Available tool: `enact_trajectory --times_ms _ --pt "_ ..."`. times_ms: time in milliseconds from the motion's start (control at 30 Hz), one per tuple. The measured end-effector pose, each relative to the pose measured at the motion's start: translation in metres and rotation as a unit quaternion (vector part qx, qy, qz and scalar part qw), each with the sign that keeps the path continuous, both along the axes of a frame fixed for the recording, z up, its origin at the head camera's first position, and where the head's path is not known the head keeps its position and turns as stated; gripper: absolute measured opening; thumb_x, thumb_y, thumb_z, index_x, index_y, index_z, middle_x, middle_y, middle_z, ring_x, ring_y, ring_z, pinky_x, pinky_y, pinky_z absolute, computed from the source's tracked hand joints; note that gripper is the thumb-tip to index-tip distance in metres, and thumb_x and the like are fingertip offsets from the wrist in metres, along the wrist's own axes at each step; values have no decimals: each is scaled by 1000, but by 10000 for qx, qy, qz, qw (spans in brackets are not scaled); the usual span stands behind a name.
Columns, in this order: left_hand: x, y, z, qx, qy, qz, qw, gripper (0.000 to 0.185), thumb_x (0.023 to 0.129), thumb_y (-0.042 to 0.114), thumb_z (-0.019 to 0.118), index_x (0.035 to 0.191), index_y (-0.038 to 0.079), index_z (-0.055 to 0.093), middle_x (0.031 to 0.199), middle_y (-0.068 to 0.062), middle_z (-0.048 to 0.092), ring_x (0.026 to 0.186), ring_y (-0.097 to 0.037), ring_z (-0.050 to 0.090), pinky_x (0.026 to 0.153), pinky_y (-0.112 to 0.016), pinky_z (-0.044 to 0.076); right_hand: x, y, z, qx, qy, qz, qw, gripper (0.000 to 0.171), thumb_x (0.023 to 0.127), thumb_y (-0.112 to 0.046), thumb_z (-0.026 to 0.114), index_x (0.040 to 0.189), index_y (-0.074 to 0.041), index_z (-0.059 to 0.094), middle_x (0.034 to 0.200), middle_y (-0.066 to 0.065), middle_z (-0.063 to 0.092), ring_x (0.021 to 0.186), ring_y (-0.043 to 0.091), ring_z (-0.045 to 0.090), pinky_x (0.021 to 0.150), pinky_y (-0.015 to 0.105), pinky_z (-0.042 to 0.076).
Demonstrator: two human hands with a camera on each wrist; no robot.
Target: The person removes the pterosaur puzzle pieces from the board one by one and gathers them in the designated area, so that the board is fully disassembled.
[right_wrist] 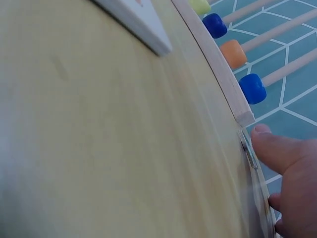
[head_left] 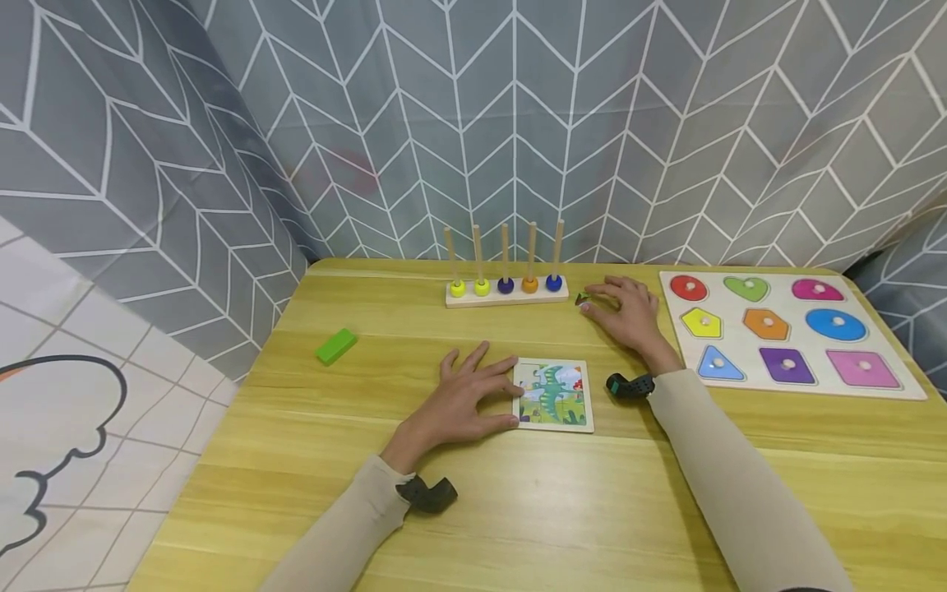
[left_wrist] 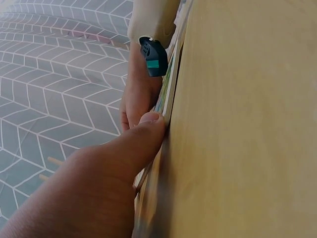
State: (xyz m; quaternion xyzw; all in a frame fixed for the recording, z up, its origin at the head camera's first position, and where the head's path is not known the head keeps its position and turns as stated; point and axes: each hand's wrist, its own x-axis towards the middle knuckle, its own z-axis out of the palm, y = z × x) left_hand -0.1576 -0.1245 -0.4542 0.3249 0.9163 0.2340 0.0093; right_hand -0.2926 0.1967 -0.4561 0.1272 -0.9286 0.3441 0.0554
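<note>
A small square dinosaur jigsaw puzzle in a pale frame lies on the table. My left hand rests at its left side, fingers spread, with the thumb and a fingertip touching the frame. The left wrist view shows the thumb against the frame's edge. Farther back, my right hand is low over the table beside a small green and dark puzzle piece. In the right wrist view that thin piece lies flat by the thumb; the other fingers are partly hidden.
Left of the right hand stands a wooden peg stand with coloured beads. A shape board with knobbed pieces lies at the right. A green block lies at the left. A patterned curtain hangs behind the table.
</note>
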Motion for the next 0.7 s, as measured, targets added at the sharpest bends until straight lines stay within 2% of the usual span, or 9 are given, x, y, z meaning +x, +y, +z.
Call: enact_trajectory --times_ms 367,500,700 --pt "1 -1 0 -42 -70 24 10000 40 91 57 67 126 37 68 164 9 39 159 -38 15 120 -69 3 -3 -12 10 3 -188 326 9993 39 95 -32 71 129 -12 70 161 28 33 149 51 15 107 69 10" --pt "1 0 0 -36 -69 15 10000 40 92 57 67 126 37 68 164 9 38 159 -37 15 119 -69 3 -3 -20 12 90 -147 313 9994 36 94 -33 73 124 -12 73 161 28 33 150 50 12 105 68 9" --pt "1 0 -1 -67 -58 25 10000 40 92 57 67 126 37 68 164 10 38 159 -37 15 120 -69 3 -4 -27 12 227 -89 340 9991 36 94 -32 72 124 -12 73 161 27 32 151 50 12 107 68 8"
